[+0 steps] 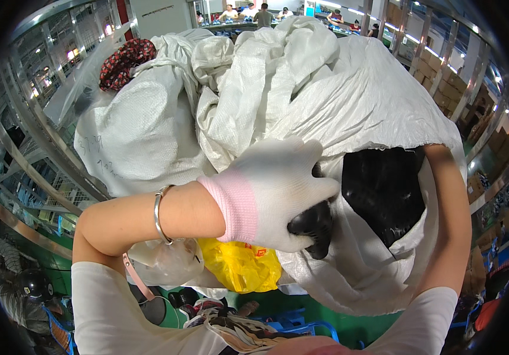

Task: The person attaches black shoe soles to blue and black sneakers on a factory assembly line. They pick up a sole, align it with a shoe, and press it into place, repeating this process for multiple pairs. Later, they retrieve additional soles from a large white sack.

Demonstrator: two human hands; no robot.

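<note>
My left hand [284, 192], in a white knit glove with a pink cuff, is closed around a shiny black piece [316, 228] that looks like leather or a shoe part; its full shape is hidden by the glove. To its right, a large white woven sack [379, 100] gapes open. More black shiny material [382, 192] shows inside the opening. My right forearm [451, 219] reaches up into the sack at its right side, and the sack's edge covers that hand completely.
Another stuffed white sack [142, 130] stands at the left, with a red patterned cloth bundle [127, 62] on top. Below my left arm lie a yellow plastic bag [239, 266] and a clear bag [174, 263]. Metal rails [23, 136] flank both sides. People work at far benches.
</note>
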